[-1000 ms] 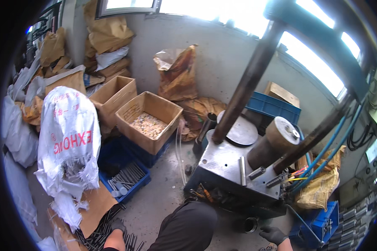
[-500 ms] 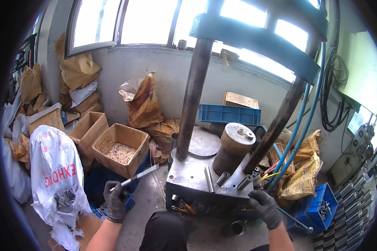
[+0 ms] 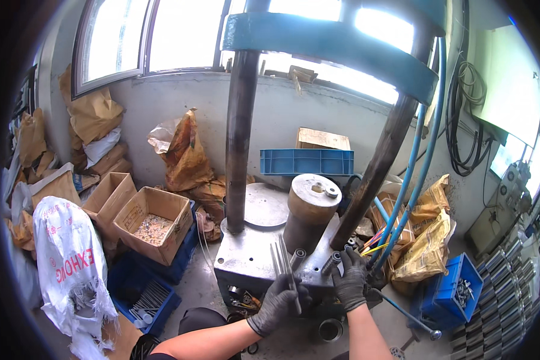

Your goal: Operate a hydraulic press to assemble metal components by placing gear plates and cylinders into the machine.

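My gloved left hand (image 3: 280,305) is closed around a slim bright metal rod (image 3: 296,294), held upright at the front of the press table (image 3: 246,255). Parallel metal pieces (image 3: 279,255) rise just above that hand; whether all are in its grip I cannot tell. Beside them a short hollow metal cylinder (image 3: 298,258) stands tilted on the table. My gloved right hand (image 3: 351,285) has thumb and fingers closed at the upper end of a dark ribbed metal cylinder (image 3: 330,264) near the table's right front. Its fingers partly hide that end.
A thick steel cylinder (image 3: 312,210) stands on the table between the press columns (image 3: 240,144). At left are a blue crate of rods (image 3: 169,309), a cardboard box (image 3: 173,231) and a white sack (image 3: 66,240). Blue hoses (image 3: 411,198) and a blue bin (image 3: 447,312) are at right.
My left hand has moved right with the rod, from over the blue crate to the table front, turning it upright. The right hand has risen to the ribbed cylinder. The view has shifted right.
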Action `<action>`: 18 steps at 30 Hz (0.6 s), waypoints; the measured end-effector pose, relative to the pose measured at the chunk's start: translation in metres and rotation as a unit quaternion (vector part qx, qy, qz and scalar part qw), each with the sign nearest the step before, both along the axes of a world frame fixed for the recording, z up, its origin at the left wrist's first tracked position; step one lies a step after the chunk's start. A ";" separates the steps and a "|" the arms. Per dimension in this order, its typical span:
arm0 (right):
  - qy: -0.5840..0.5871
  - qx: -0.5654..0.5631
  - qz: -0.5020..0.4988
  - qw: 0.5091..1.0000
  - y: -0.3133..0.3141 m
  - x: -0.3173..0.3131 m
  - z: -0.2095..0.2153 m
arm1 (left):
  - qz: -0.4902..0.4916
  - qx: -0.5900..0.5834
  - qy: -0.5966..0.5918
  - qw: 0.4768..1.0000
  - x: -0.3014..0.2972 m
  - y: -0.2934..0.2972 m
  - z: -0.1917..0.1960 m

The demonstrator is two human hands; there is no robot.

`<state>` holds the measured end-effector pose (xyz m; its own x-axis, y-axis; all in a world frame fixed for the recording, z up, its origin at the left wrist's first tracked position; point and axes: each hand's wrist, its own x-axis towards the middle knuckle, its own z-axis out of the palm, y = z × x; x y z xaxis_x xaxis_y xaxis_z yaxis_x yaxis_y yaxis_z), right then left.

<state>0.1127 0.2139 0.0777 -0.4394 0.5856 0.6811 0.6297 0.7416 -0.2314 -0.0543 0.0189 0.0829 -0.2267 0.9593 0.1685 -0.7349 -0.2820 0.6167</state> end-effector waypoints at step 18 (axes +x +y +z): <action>0.282 -0.212 0.093 0.931 -0.024 0.003 0.011 | -0.016 -0.149 0.278 0.949 0.011 0.006 -0.033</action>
<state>0.1160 0.1901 0.0884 -0.2024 0.8044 0.5585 0.1899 0.5917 -0.7834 -0.0430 0.0250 0.0500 -0.1527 0.9879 -0.0256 -0.2784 -0.0182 0.9603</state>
